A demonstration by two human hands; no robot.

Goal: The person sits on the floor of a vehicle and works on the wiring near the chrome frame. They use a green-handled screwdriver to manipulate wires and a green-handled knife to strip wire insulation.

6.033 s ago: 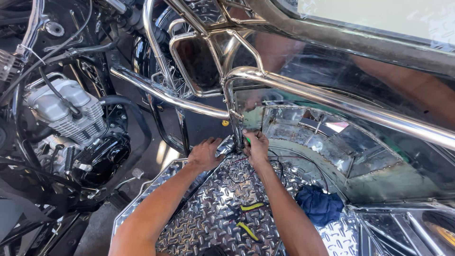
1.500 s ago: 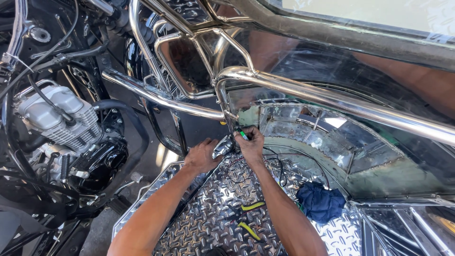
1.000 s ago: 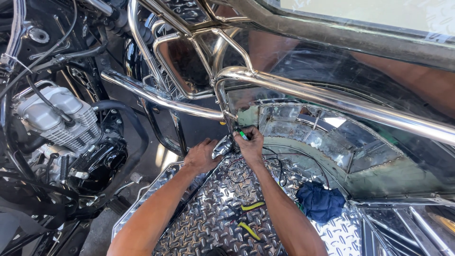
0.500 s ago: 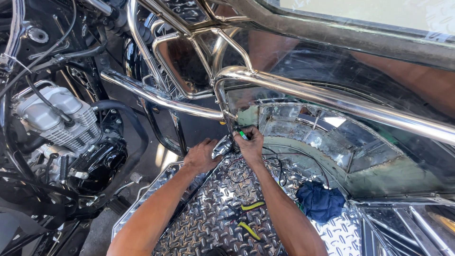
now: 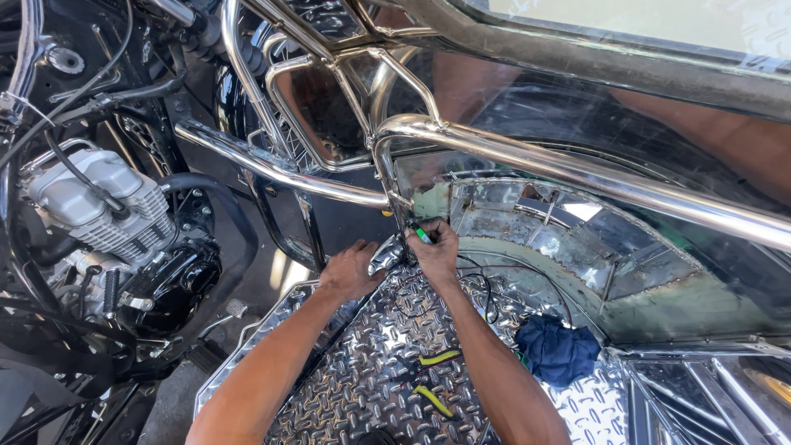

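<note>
Nothing has shifted in the last second: your right hand (image 5: 437,247) still pinches a green-handled tool (image 5: 422,235) at twelve o'clock on the diamond plate floor (image 5: 371,371), your left hand (image 5: 350,270) gripping the plate's bent corner (image 5: 386,255) beside it.

Your two forearms rise from the bottom centre of the frame, bare from elbow to wrist, with no sleeves, gloves, watch or rings showing. Your left hand (image 5: 350,270) and right hand (image 5: 437,247) are bare too, near mid-frame.
</note>
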